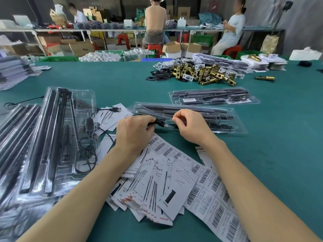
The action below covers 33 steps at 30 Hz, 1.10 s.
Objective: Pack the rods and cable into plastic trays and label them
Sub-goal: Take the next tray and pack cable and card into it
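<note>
While both hands are working at the near edge of the clear plastic tray (232, 119), the left hand (134, 130) and the right hand (189, 125) are each pinching the black cable (161, 123) with curled fingers, apparently stretching it between them to tuck it into its slot. Black rods (183, 109) are already lying lengthwise in the tray. Barcode label sheets (209, 189) are waiting just below the wrists, within reach for labelling.

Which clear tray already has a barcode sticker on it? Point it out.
The far tray, lying crosswise beyond the one at the hands. It carries a small white barcode label near its left end; the tray at the hands shows none.
</note>
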Each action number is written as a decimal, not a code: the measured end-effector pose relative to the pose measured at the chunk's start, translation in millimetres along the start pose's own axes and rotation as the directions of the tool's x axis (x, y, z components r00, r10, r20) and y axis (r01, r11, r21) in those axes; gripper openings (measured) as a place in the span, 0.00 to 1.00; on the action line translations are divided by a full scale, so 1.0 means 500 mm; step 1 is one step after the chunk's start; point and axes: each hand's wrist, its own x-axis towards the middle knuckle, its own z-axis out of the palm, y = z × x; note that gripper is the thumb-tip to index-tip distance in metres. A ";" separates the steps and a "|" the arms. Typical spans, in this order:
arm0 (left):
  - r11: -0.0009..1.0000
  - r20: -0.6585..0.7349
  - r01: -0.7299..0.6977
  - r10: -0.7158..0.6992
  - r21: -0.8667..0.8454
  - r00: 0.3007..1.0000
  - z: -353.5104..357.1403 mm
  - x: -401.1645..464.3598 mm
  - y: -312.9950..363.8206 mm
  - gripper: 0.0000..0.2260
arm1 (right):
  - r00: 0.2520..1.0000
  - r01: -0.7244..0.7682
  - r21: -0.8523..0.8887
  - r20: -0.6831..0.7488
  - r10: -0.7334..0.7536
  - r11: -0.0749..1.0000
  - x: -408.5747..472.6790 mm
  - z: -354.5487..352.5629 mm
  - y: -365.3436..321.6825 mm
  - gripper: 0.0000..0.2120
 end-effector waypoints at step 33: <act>0.980 0.679 -0.195 0.173 -0.044 0.714 -0.023 0.030 -0.070 0.23 | 1.000 0.005 -0.014 0.002 -0.005 1.000 -0.004 0.001 -0.006 0.04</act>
